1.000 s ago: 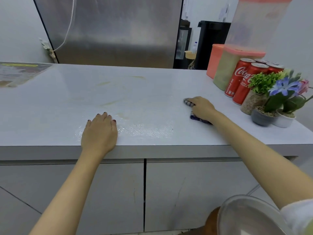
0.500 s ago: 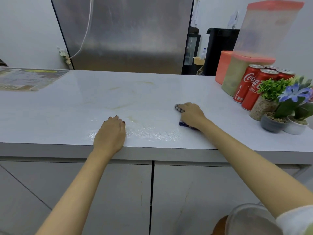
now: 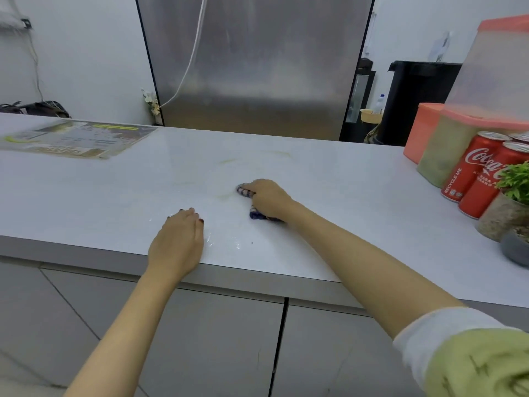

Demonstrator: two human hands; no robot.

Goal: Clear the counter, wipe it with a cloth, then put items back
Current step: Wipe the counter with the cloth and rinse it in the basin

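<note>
Counter wipe, head view: cloth pressed at centre frame.
Upper left: printed sheet flat on counter. Lower centre: left hand palm-down, fingers released, at the front edge. Centre: right hand clenched on the blue-striped cloth, beside a yellowish smear. Right edge: red cans, potted plants.

Three cola cans, two potted plants, one cloth.
</note>
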